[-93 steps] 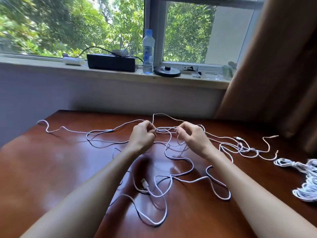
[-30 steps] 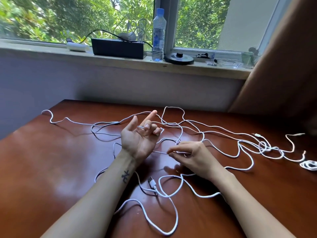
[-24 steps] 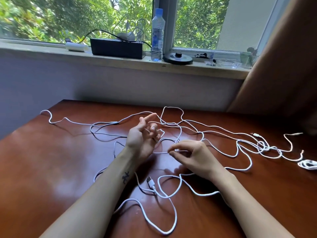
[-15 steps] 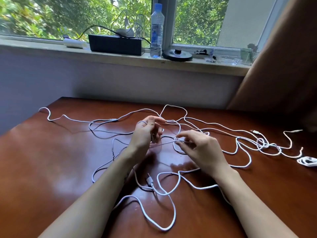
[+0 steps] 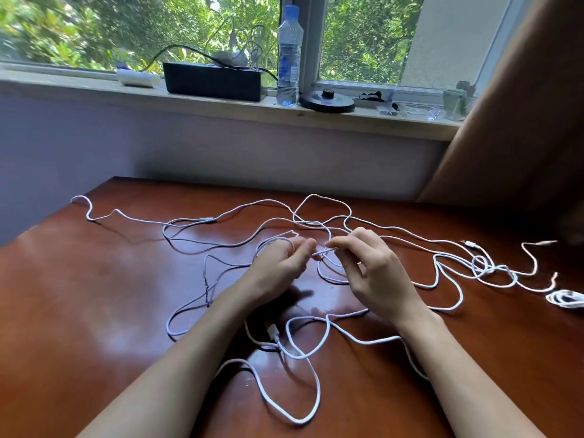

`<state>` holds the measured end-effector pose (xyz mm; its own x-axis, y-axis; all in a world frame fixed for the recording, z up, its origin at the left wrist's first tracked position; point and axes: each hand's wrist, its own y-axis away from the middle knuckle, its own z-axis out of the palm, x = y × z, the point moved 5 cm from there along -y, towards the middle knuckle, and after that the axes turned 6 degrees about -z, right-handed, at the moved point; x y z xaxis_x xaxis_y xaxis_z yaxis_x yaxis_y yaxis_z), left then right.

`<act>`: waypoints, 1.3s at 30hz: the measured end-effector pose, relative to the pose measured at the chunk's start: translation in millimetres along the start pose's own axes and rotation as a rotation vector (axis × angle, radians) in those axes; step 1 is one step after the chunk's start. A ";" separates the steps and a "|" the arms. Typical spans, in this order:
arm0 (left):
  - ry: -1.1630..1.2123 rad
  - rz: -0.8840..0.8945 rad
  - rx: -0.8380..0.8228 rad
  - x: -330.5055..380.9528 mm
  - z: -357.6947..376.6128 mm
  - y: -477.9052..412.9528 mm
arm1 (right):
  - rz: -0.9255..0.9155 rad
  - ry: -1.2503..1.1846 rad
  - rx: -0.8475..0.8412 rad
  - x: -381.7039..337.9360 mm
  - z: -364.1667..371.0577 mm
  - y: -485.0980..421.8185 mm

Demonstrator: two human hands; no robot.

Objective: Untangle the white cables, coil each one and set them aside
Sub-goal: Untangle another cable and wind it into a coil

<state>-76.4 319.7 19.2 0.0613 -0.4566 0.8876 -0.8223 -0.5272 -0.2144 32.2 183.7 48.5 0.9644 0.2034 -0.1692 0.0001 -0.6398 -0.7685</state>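
Tangled white cables (image 5: 319, 346) lie spread in loose loops over the brown wooden table (image 5: 79, 311). A USB plug (image 5: 272, 330) lies near my left forearm. My left hand (image 5: 279, 268) is over the middle of the tangle, fingers curled, with a loop of cable wound round them. Just to its right, my right hand (image 5: 373, 270) pinches a short stretch of the same cable between thumb and forefinger. The two hands almost touch. A coiled white cable (image 5: 565, 298) sits at the table's right edge.
Behind the table a windowsill holds a black box (image 5: 215, 80), a water bottle (image 5: 289, 55), a round black base (image 5: 327, 101) and small clutter. A brown curtain (image 5: 518, 105) hangs at the right. Cable ends with plugs (image 5: 471, 244) trail toward the right edge.
My left hand turned from palm-up with spread fingers to curled over the cable, winding a loop on. My right hand rose from the table and came close to the left.
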 end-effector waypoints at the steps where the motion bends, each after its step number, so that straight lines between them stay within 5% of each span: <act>1: -0.069 0.022 -0.030 1.3 1.8 1.4 | -0.004 0.011 0.005 -0.4 -0.9 -0.2; 7: -0.547 0.027 0.110 2.6 0.7 2.9 | 0.006 0.140 0.191 -6.7 -14.9 0.6; 10: -0.578 -0.053 0.124 -3.7 -3.0 0.8 | 0.002 0.186 0.203 -11.8 -16.2 -0.4; 18: 0.285 -0.146 -0.248 3.9 14.4 5.0 | 0.201 -0.127 0.058 9.0 -11.7 1.9; 26: 0.754 -0.284 -0.395 8.3 12.0 5.9 | 0.361 0.012 0.172 21.7 -17.1 7.6; 39: 1.478 -0.127 -0.089 21.0 -20.8 4.3 | 0.183 -0.126 -0.132 10.1 7.1 5.4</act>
<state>-90.4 322.7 45.3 -0.4374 0.7407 0.5100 -0.8902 -0.4371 -0.1288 40.1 187.6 38.3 0.9108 0.1608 -0.3801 -0.1289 -0.7642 -0.6320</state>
